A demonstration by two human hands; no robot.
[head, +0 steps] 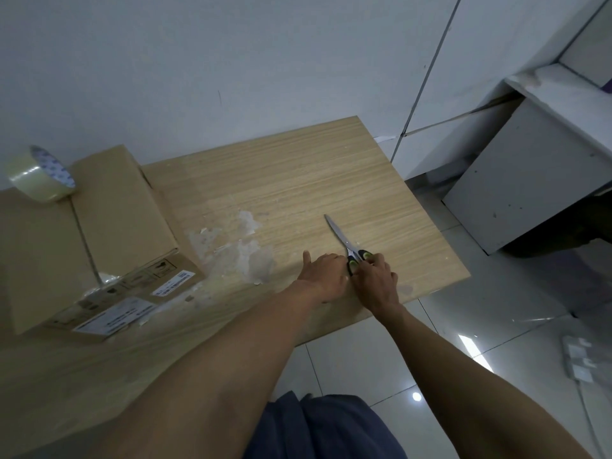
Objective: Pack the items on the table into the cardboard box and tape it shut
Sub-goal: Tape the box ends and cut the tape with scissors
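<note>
A closed cardboard box (109, 220) stands at the left of the wooden table (298, 180), its flaps down and a strip of clear tape along the centre seam. A roll of clear tape (39, 175) stands on the box's far left top. Scissors (342, 240) with black and green handles lie on the table near its right edge, blades closed and pointing away. My right hand (376, 279) has its fingers on the scissor handles. My left hand (323, 271) rests beside it, touching the handles, thumb spread out to the left.
White residue patches (238, 240) mark the table's middle. The table's right edge drops to a tiled floor (496, 326). A grey cabinet (516, 180) stands to the right, and a white power strip (579, 362) lies on the floor. A white wall backs the table.
</note>
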